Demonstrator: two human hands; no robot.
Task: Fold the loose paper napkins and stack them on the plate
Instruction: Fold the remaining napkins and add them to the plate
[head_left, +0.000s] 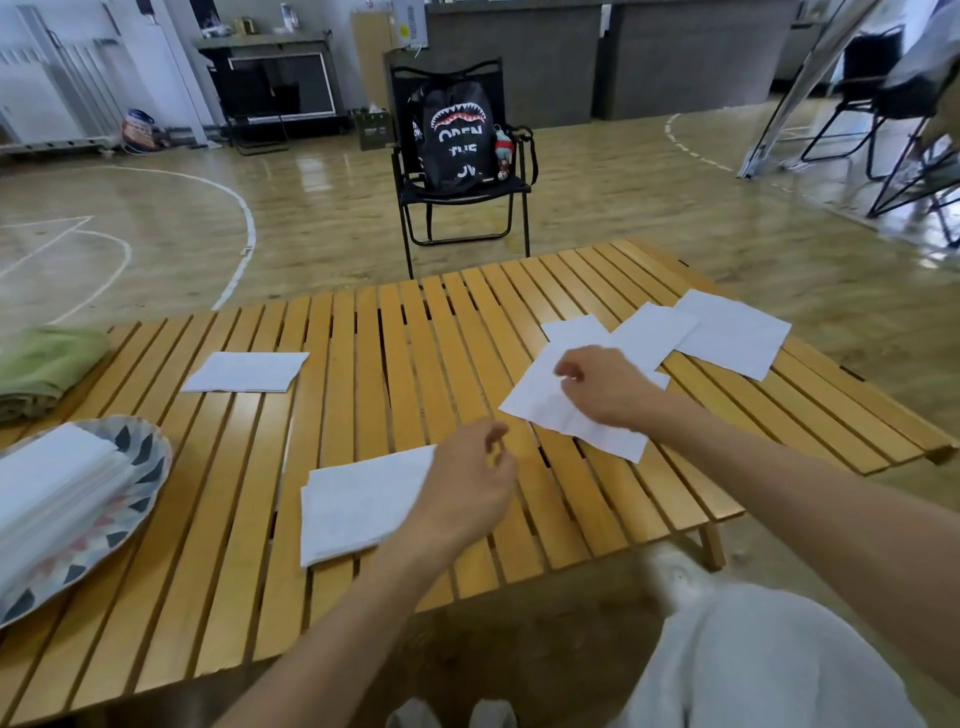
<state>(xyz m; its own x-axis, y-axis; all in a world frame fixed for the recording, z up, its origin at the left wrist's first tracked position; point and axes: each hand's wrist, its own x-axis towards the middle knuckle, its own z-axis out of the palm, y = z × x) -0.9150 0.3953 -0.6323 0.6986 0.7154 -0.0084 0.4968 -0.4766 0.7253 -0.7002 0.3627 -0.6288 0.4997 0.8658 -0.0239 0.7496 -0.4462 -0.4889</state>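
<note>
On the patterned round plate (148, 467) a stack of folded white napkins (52, 488) is seen; five loose white paper napkins (727, 332) remain on the slatted wooden bench (363, 332), the right hand (605, 387) pinching one, the left hand (467, 486) loosely curled, nothing held.

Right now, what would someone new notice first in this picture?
Probably the white napkins scattered over the slatted wooden table, with the right hand on one napkin right of centre. Next, the patterned plate at the left edge holding a stack of folded napkins.
</note>
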